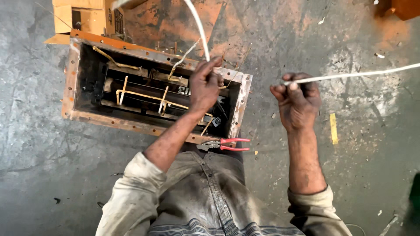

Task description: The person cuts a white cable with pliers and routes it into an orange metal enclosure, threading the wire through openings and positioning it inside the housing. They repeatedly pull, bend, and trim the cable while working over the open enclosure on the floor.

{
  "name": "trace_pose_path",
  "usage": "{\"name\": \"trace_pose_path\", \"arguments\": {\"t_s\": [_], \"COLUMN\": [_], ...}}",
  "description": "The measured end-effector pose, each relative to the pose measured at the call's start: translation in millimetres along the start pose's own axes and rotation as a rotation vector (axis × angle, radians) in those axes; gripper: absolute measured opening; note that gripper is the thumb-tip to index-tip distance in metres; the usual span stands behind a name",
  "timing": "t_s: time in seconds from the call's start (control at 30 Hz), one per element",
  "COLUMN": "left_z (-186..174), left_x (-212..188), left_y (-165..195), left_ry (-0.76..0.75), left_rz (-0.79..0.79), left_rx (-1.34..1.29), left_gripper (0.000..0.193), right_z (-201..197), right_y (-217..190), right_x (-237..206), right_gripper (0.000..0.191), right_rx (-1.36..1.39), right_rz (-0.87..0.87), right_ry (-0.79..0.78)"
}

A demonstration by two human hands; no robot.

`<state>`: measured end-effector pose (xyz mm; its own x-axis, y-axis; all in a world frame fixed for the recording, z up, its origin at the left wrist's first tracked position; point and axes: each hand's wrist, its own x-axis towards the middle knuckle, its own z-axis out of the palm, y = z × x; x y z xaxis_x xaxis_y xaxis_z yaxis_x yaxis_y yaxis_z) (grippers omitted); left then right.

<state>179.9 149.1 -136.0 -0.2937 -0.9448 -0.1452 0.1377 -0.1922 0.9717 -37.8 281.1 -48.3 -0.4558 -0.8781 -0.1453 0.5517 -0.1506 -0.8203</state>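
Note:
An open rectangular metal box point(72, 83) with a rusty orange rim lies on the floor, with yellowish sleeved wires point(144, 96) inside it. My left hand point(203, 85) is above the box's right end, closed on a white sleeved wire point(197, 26) that runs up out of view. My right hand point(297, 100) is to the right of the box, pinching a second white sleeved wire point(358, 74) that stretches off to the right edge. Red-handled pliers point(227, 144) rest on the box's near rim by my shirt.
A cardboard box point(85, 17) sits behind the metal box at top left. An orange-stained patch point(175, 19) marks the grey concrete floor. A yellow strip point(334, 128) lies on the floor at right. An orange object point(404, 8) shows in the top right corner.

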Motion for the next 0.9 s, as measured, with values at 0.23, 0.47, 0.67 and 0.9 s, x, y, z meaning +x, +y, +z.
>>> {"name": "trace_pose_path", "arguments": {"t_s": [0.23,0.47,0.67,0.9], "left_z": [67,52,36,30], "left_x": [41,57,53,38], "left_y": [-23,-10,3,6], "left_ry": [0.009,-0.065,-0.079,-0.087], "left_rz": [0.008,-0.142,-0.125,-0.099], "left_rx": [-0.169,-0.313,-0.207,-0.056], "left_gripper": [0.032,0.039,0.036,0.036], "right_z": [38,87,107,89], "right_y": [51,44,43,60], "right_x": [109,136,133,116], "right_gripper": [0.015,0.015,0.009,0.008], "right_rx": [-0.306,-0.336,-0.204,-0.200], "right_rz": [-0.134,-0.053,0.071,-0.007], "right_ry": [0.027,0.066,0.059,0.028]}}
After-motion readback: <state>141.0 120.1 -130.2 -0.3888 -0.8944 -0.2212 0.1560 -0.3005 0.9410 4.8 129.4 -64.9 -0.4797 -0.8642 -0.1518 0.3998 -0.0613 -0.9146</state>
